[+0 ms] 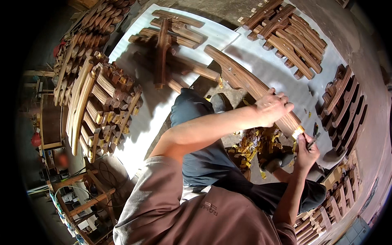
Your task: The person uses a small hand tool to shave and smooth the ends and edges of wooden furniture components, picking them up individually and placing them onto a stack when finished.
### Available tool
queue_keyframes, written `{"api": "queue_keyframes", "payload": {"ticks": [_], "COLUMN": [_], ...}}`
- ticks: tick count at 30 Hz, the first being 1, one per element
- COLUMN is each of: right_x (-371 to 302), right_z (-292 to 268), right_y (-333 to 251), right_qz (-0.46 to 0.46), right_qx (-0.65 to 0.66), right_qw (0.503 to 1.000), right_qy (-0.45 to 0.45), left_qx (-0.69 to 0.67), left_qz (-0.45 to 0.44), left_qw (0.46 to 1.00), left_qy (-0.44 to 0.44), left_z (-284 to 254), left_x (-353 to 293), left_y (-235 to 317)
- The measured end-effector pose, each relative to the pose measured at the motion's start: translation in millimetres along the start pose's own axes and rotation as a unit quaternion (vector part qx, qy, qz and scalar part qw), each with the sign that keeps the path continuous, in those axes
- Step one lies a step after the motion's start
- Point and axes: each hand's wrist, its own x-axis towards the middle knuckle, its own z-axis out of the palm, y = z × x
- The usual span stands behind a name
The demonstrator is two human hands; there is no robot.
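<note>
A long brown wooden piece (241, 77) with a shaped edge lies slantwise across in front of me. My left hand (272, 108) is closed over it near its near right end. That end carries yellow tape (298, 132). Right at the taped end, my right hand (307, 152) is closed around a small thin dark tool (314, 140), its exact kind too small to make out. The fingers of this hand touch or nearly touch the tape. Torn yellow tape scraps (247, 153) lie heaped on the floor below the wooden piece.
Similar wooden pieces are stacked on white sheeting (253, 51) at the back left and back right (292, 38). More stacks stand at the left (96, 106) and far right (345, 106). A wooden frame with cables (87, 192) is at the lower left. My knees (192, 108) are close under the work.
</note>
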Motion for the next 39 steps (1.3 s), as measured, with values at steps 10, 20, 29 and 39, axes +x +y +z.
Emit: {"api": "queue_keyframes", "payload": {"ticks": [10,20,29,39], "right_x": [24.0,10.1,15.8,28.4], "right_z": [96.8,109.0,105.1,109.2], "right_y": [17.2,7.4,-11.0,-10.0], "right_qz": [-0.064,-0.112,0.041,-0.126], "right_qx": [-0.004,-0.083,0.128,-0.055], "right_qw": [0.996,0.990,0.985,0.983], "right_qy": [0.061,0.011,-0.111,-0.123], "left_qx": [-0.013,-0.055,-0.113,-0.133], "left_qz": [-0.105,-0.007,-0.012,-0.014], "left_qw": [0.994,0.992,0.984,0.978], "left_qy": [0.012,0.117,0.140,0.158], "left_z": [21.0,20.8,-0.8,-5.6], "left_x": [-25.3,-41.2,-53.6,-62.1], "left_y": [-69.5,-68.3,-74.9,-73.8]}}
